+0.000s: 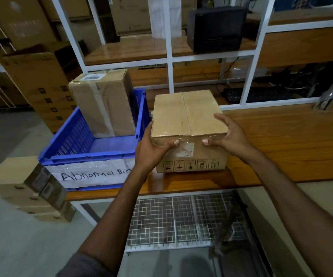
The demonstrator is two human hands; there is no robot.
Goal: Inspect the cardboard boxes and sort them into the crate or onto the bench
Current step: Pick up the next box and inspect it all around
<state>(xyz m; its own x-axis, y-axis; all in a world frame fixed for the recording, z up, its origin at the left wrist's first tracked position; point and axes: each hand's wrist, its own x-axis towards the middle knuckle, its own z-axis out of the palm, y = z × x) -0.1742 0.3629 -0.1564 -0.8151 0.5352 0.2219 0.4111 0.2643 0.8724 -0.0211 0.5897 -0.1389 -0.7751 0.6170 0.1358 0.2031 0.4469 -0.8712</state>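
Note:
A sealed cardboard box [187, 114] with handling symbols on its front stands on the wooden bench [281, 140], just right of the crate. My left hand [151, 148] wraps its left front corner, thumb on the front face. My right hand [231, 136] grips its upper right front edge, fingers spread over the top and thumb on the front. The blue crate [93, 154], labelled "Abnormal Bin", sits at the bench's left end. A taller taped cardboard box [103, 104] stands upright inside the crate, against its far wall.
A white frame [169, 56] rises behind the bench, with a black printer [215, 29] on a shelf and a keyboard [257, 94] beyond. A wire mesh shelf [173, 220] lies under the bench. Stacked cartons [31, 186] stand on the floor at left.

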